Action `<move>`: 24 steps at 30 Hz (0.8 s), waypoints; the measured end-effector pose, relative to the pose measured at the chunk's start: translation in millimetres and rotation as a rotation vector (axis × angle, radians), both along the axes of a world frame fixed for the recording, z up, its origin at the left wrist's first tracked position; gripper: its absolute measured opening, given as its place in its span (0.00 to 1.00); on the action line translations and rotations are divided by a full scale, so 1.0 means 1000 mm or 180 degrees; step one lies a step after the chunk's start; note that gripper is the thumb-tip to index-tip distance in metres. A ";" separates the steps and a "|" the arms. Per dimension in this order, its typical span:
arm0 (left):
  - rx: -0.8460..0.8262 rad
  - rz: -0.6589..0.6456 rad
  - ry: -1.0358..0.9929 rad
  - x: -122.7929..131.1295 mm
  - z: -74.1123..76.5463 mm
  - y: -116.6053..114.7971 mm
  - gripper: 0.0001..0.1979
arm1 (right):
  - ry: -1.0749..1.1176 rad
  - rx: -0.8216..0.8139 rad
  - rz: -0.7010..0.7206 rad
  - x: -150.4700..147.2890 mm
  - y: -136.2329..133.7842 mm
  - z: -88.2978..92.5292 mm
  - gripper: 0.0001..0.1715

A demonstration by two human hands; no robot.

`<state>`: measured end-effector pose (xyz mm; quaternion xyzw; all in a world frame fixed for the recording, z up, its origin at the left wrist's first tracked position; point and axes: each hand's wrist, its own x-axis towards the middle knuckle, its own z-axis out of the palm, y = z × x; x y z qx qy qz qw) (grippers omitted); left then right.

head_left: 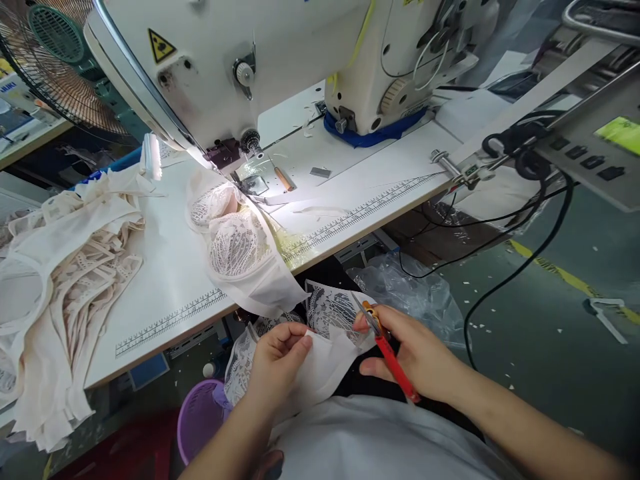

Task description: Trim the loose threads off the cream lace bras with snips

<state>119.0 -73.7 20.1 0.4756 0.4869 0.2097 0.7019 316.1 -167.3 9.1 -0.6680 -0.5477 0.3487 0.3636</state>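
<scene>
My left hand (279,360) pinches the edge of a white lace bra (325,365) that lies across my lap. The lace cups of this bra show on both sides of the plain white part in my fingers. In my right hand (417,343) is a pair of scissors (393,365) with a red handle and an orange part near the pivot. Its blades point up and away, close beside the lace. Another pale lace bra (237,247) lies under the sewing machine's needle area (235,177) and hangs over the table edge towards my lap.
A heap of cream bra pieces (75,260) covers the table's left side. The sewing machine (210,60) stands across the back, with an orange-handled tool (283,179) near it. A purple basket (200,413) and a clear plastic bag (415,293) are below. Black cables (520,267) hang right.
</scene>
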 end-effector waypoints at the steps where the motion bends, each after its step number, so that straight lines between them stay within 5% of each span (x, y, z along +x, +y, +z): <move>1: -0.0027 -0.0006 -0.0009 0.000 0.000 0.000 0.08 | 0.0092 0.0018 -0.0002 -0.004 0.002 0.001 0.19; 9: 0.0887 -0.0327 0.0317 0.000 -0.001 0.002 0.11 | 0.0466 -0.0374 0.0262 -0.022 0.006 -0.002 0.13; 14: 0.2944 -0.1848 0.1023 -0.018 -0.015 -0.017 0.44 | 0.1269 -0.0230 -0.0055 -0.008 -0.001 0.008 0.10; 16: 0.3244 -0.2173 0.1680 -0.039 -0.028 -0.024 0.43 | 0.1629 -0.0009 -0.0004 -0.002 -0.002 0.016 0.09; 18: 0.3208 -0.1911 0.2401 -0.070 -0.037 -0.025 0.38 | 0.1846 0.0164 0.0183 -0.002 -0.001 0.025 0.08; 20: 0.3093 -0.1193 0.2913 -0.109 -0.035 -0.021 0.28 | 0.1971 0.0272 0.0364 -0.007 0.001 0.035 0.07; 24: 0.3141 0.0752 0.2960 -0.167 0.013 -0.014 0.15 | 0.1950 0.0519 0.0578 -0.020 0.007 0.043 0.07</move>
